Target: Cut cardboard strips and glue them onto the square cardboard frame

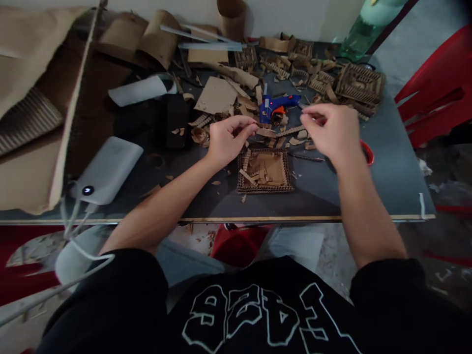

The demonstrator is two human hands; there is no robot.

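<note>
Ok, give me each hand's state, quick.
Left hand: pinched shut on one end of a cardboard strip.
Right hand: fingers pinched, contents unclear.

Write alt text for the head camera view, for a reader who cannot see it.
A person's left hand and right hand pinch the two ends of a thin cardboard strip above a small square cardboard tray on a dark table. A blue glue gun, cardboard scraps and a white power bank lie around.

The right hand [332,132] hides most of the red round thing [368,151], and the green bottle [356,34] is cut off at the top.
</note>
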